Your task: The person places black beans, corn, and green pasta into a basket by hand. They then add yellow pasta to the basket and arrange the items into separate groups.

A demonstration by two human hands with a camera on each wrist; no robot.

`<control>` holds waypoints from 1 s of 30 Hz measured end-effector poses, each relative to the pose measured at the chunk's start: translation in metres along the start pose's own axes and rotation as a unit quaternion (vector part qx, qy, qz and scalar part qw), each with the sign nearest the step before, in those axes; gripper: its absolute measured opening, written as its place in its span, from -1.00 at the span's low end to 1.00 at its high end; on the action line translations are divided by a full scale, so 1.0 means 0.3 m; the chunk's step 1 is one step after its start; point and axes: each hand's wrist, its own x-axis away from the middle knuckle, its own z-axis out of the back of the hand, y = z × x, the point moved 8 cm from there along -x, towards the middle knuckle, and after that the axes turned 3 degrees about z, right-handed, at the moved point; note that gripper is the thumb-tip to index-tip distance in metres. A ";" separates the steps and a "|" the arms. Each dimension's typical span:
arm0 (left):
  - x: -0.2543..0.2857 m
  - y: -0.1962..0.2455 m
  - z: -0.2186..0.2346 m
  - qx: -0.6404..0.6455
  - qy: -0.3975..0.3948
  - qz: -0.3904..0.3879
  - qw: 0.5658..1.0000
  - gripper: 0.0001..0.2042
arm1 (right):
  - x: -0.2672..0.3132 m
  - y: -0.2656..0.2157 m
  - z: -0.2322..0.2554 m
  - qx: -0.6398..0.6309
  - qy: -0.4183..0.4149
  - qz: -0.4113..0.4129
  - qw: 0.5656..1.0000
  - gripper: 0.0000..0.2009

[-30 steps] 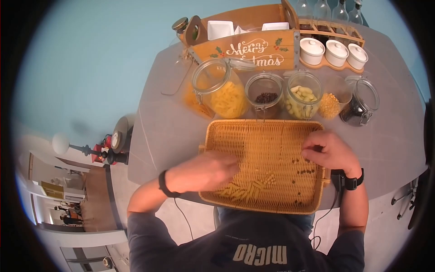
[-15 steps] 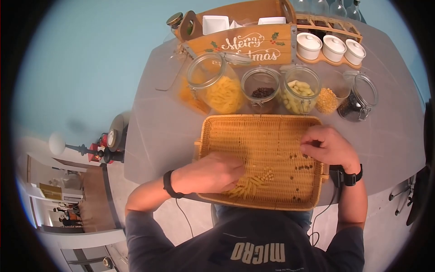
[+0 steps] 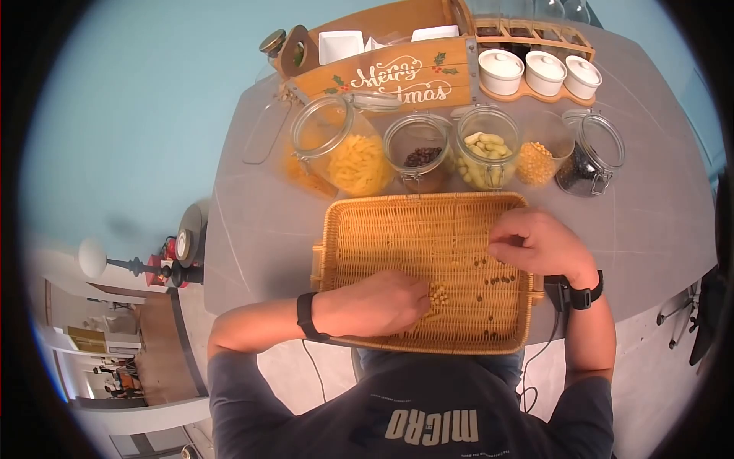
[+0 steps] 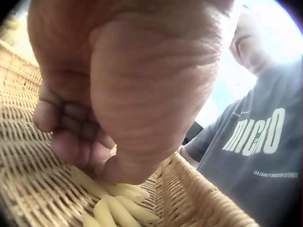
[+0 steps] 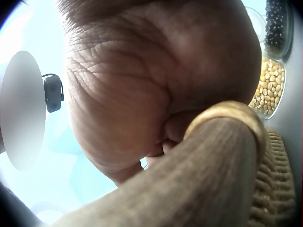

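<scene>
My left hand (image 3: 375, 304) is low inside a rectangular wicker basket (image 3: 382, 229), fingers bent down. In the left wrist view its thumb and fingertips come together right at a few pale penne (image 4: 120, 210); I cannot tell whether it pinches one. Small yellow kernels (image 3: 440, 294) lie just beyond its fingertips. My right hand (image 3: 539, 241) hangs over the basket's right side with loosely curled fingers and nothing visible in them. Below it are scattered dark beans (image 3: 501, 280). In the right wrist view the basket's handle (image 5: 199, 165) hides part of its fingers.
Behind the basket stand a jar of penne (image 3: 355, 164), a jar of dark red beans (image 3: 422, 157), a jar of peanut-shaped pieces (image 3: 485, 153), a cup of corn kernels (image 3: 537, 162) and a jar of black beans (image 3: 585, 172). A wooden crate (image 3: 390, 76) and lidded white pots (image 3: 501, 73) are farther back.
My left hand has moved right across the penne and now covers most of them, close to the kernels. My right hand keeps its place over the basket's right side. The head view has shifted slightly.
</scene>
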 end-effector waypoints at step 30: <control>0.012 0.024 0.167 -0.034 0.065 0.004 0.997 -0.86 | 0.006 0.014 -0.004 -0.010 -0.005 -0.023 1.000 -0.82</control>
